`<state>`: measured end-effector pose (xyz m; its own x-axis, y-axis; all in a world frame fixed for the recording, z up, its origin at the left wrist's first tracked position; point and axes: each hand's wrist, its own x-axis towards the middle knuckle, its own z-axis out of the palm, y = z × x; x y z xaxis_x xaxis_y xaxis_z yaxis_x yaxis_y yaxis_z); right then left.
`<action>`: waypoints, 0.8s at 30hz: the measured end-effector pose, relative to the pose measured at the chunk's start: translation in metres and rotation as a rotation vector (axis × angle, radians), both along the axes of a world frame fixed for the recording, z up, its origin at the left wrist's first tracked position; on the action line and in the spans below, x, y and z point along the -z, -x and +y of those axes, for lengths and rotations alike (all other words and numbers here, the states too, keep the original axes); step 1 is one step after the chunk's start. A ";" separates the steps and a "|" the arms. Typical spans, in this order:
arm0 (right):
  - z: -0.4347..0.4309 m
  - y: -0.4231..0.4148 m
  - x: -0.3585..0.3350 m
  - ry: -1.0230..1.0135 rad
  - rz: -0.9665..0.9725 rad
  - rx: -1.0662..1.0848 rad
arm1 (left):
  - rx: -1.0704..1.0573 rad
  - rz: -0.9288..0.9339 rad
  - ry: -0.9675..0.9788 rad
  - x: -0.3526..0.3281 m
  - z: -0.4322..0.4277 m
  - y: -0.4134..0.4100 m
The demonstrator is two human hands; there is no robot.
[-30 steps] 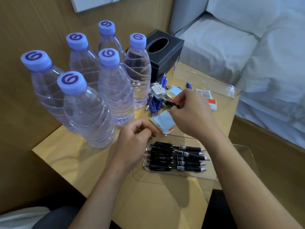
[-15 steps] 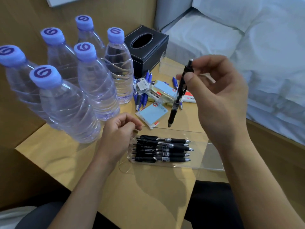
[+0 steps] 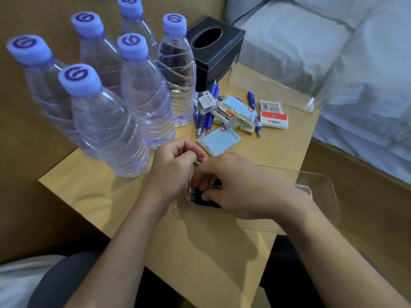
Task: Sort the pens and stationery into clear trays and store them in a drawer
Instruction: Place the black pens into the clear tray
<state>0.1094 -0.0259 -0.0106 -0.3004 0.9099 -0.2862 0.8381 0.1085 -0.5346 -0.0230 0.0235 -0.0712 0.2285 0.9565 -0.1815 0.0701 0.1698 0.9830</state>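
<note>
Six bottles and a tissue box are crowded along the far side of the table; none is part of the job. Two clear trays are seen: the far tray, by the bed, looks empty, while the near tray holds black pens at its left end. Roughly a third of the sort is judged done: black pens are trayed, but blue pens, sticky notes, erasers and other small pkgs are left loose btwn the trays. No drawer is in view, so storing is all still to do.

Left hand is set at the near tray's left rim, fingers curled in; whether the rim is pinched can't be told. Right hand is laid over the black pens, fingertips pressed tog. down onto them, w/ the pens lying directly under and partly hidden by that hand. Whether one pen is gripped can't be told.
</note>
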 end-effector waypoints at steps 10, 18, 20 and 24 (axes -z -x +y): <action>0.043 -0.020 -0.014 -0.290 0.178 0.252 | -0.017 0.018 0.040 -0.002 -0.002 0.001; 0.090 -0.024 0.030 -0.295 -0.049 0.227 | -0.016 0.048 0.009 0.000 0.002 0.001; 0.093 -0.020 0.035 -0.298 -0.045 0.207 | -0.015 0.045 0.013 0.000 0.002 0.001; 0.095 -0.015 0.040 -0.352 -0.063 0.209 | -0.009 0.040 0.026 0.002 0.002 0.002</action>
